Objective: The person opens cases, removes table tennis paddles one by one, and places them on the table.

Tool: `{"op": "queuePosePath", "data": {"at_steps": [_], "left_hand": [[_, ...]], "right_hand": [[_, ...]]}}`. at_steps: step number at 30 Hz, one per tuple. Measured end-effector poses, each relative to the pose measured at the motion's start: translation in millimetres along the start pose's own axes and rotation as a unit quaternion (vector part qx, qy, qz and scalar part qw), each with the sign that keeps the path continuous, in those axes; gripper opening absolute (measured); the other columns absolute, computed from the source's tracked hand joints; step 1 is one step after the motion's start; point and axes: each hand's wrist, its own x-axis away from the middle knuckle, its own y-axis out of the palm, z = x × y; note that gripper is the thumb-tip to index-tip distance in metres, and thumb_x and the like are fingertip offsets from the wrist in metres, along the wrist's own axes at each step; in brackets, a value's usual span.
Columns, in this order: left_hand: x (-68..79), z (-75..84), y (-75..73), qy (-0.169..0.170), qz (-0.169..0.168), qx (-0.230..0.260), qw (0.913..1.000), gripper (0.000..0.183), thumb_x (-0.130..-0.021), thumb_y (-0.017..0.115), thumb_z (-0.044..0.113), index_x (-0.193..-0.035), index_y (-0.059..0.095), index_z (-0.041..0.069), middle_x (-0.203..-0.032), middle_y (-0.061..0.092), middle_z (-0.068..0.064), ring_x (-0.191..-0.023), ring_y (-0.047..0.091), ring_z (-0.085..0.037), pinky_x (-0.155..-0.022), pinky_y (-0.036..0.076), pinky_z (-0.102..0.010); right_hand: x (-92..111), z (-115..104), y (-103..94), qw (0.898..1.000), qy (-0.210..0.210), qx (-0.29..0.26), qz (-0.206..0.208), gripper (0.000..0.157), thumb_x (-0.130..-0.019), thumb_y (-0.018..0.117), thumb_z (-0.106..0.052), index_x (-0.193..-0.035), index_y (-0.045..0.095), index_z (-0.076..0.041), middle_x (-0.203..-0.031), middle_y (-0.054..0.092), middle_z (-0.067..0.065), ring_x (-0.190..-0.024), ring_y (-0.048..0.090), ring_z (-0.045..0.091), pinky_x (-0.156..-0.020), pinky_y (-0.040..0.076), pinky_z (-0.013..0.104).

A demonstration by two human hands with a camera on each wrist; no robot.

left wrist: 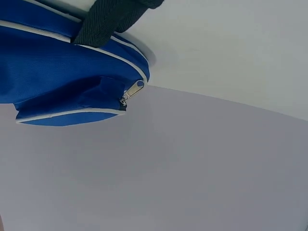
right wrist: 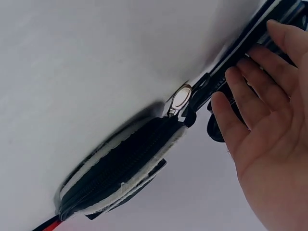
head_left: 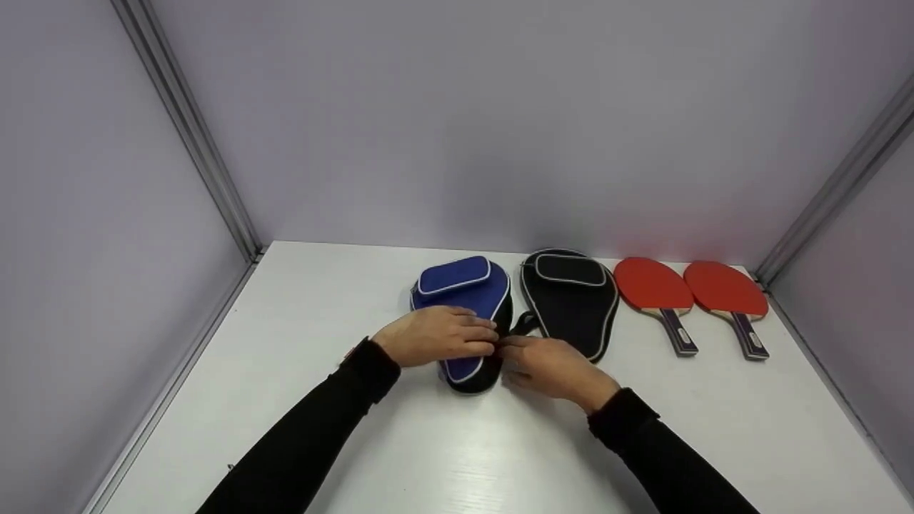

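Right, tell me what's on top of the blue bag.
The blue bag has a small blue pocket on its upper face, and the left hand lies across its middle. The fabric beneath that hand is covered.

Blue case (head_left: 487, 294), white-edged; black case (head_left: 569, 307), pale-edged; paddles (head_left: 651, 284) red, handles (head_left: 675, 331) dark; table (head_left: 335, 300) white; sleeves (head_left: 293, 439) black.

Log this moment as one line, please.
left hand: rests on blue case; right hand: at blue case's dark side; black case: right of blue case; two red paddles: further right
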Motion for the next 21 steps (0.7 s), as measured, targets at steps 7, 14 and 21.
{"op": "queuePosePath", "data": {"at_steps": [7,14,21], "left_hand": [[13.9,-4.1,-0.3,-0.044,0.039,0.040,0.9975,0.059,-0.104,0.083,0.008,-0.160,0.070,0.024,-0.168,0.071,0.002,-0.163,0.062,-0.016,-0.139,0.048,-0.033],[25.3,-8.1,-5.7,-0.069,0.058,0.023,0.9957,0.055,-0.104,0.087,0.025,-0.157,0.073,0.028,-0.165,0.074,0.003,-0.161,0.064,-0.016,-0.142,0.045,-0.035],[31.9,-7.1,-4.3,-0.095,0.061,-0.001,0.9936,0.059,-0.102,0.087,0.057,-0.152,0.070,0.030,-0.156,0.076,0.006,-0.158,0.066,-0.016,-0.142,0.045,-0.035]], "right_hand": [[-0.9,0.3,2.6,1.000,0.025,-0.011,-0.010,0.027,-0.106,0.087,-0.019,-0.131,0.086,-0.010,-0.136,0.086,0.007,-0.115,0.086,0.029,-0.092,0.074,0.047],[-0.5,3.0,4.3,0.999,0.041,0.005,-0.003,0.024,-0.107,0.086,-0.020,-0.129,0.086,-0.010,-0.135,0.086,0.006,-0.114,0.087,0.028,-0.090,0.074,0.047],[2.3,2.4,5.3,0.998,0.060,0.017,0.003,0.024,-0.107,0.085,-0.015,-0.129,0.085,-0.005,-0.135,0.086,0.010,-0.114,0.087,0.029,-0.093,0.074,0.046]]}}
